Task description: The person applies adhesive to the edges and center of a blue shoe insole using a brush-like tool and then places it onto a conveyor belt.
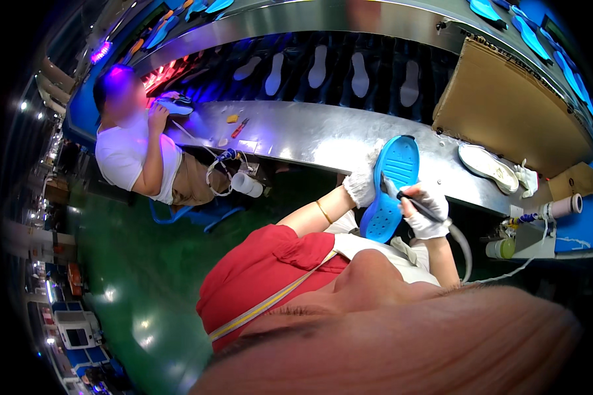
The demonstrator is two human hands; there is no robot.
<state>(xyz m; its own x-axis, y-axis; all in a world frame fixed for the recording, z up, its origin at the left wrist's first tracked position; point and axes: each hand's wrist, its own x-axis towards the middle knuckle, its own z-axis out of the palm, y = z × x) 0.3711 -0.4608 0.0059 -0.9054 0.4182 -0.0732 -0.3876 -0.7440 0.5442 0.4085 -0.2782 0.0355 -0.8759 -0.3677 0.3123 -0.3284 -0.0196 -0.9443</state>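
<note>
A bright blue shoe sole [400, 162], ridged in its upper part and dotted with holes lower down, is tilted up in front of me at the bench edge. My left hand [360, 187], in a white glove, grips its left side; the fingers are partly hidden behind it. Gloved in white too, my right hand [431, 212] is closed around the dark handle of a brush [420, 205]. The brush's pale tip lies over the inside of the sole, near its left wall. A pale hose [466, 249] runs from the handle's rear and curves downward.
A metal bench [310, 135] crosses ahead, with flat sole shapes [359, 76] on dark racks beyond. Right: a cardboard sheet [507, 99], white shoe upper [486, 166] and pot [501, 248]. Left: a seated co-worker [141, 148] handling a shoe, red-handled pliers [240, 128] and a yellow block [232, 118].
</note>
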